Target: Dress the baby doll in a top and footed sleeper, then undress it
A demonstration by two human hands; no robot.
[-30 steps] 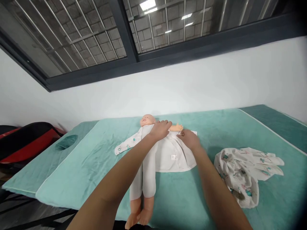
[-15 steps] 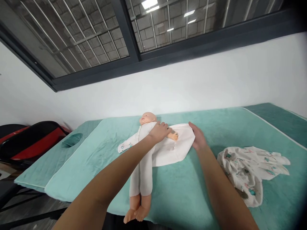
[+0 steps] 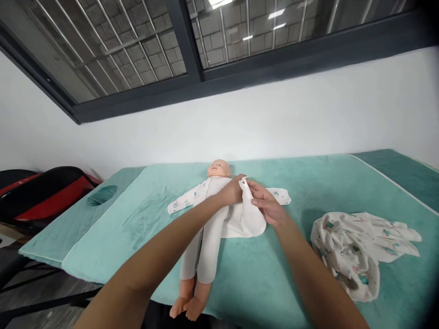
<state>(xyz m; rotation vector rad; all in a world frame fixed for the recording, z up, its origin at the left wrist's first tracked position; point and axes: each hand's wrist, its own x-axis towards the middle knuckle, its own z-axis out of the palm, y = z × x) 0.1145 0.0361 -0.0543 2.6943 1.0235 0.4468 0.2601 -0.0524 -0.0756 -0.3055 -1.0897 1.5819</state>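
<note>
A baby doll (image 3: 206, 237) lies on its back on a teal padded table (image 3: 284, 283), head toward the wall and bare feet past the near edge. It wears pale trousers and a white printed jacket (image 3: 245, 219) that lies open to its right. My left hand (image 3: 233, 189) and my right hand (image 3: 265, 203) both pinch the jacket's front flap at the doll's chest, fingers closed on the cloth. The doll's arm on that side is inside the printed sleeve (image 3: 281, 196), which lies spread out.
A crumpled white printed cloth (image 3: 356, 249) lies on the table to the right. A round face hole (image 3: 101, 195) is in the table's left end. A black and red seat (image 3: 41, 192) stands at the left. The wall and a barred window are behind.
My right hand came in from the jacket's outer edge to the doll's chest, bringing the flap with it. The doll's bare arm is now covered by the sleeve. My left hand closed on the flap.
</note>
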